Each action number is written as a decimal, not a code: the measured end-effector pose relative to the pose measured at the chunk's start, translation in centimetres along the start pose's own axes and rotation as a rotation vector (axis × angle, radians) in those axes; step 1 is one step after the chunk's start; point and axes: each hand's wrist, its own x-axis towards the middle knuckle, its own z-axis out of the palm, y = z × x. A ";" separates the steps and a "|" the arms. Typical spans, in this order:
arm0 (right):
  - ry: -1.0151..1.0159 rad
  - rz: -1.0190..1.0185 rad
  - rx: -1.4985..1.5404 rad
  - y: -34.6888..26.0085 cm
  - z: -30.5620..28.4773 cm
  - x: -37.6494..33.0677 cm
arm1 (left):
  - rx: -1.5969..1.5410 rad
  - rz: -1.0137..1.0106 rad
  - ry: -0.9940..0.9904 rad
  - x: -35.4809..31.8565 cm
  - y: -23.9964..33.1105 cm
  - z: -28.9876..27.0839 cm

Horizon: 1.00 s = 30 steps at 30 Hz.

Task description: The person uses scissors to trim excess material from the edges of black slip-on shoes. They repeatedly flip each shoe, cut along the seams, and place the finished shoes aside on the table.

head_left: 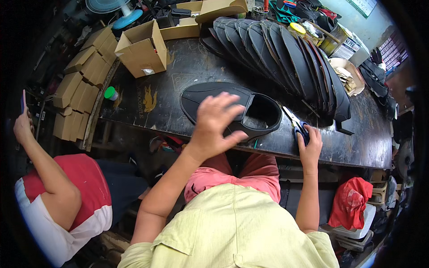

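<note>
A black shoe upper lies on its side lengthwise across the dark table, its round opening turned to the right. Over its middle is my left hand, fingers spread and slightly blurred, holding nothing; whether it touches the upper I cannot tell. My right hand rests at the table's near edge, its fingers closed round the dark blue handles of a pair of scissors. The blades point away and to the left, close to the upper's open end. Beyond them a long row of black shoe uppers leans together in an arc.
An open cardboard box stands at the table's back left, near a green-lidded jar. Folded cardboard boxes are stacked further left. Another person at my left holds a flat object. A red bag sits low at right.
</note>
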 end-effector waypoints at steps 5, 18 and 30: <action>-0.227 -0.022 -0.020 0.6 -1.7 1.1 | 0.090 0.082 -0.333 2.9 1.5 0.7; -0.994 0.485 1.057 -3.9 -4.1 -5.8 | -1.593 -0.314 0.601 4.0 -7.6 -9.1; -0.588 0.580 1.192 -5.9 -5.0 -3.8 | -1.873 -0.305 0.486 1.5 -12.9 -4.2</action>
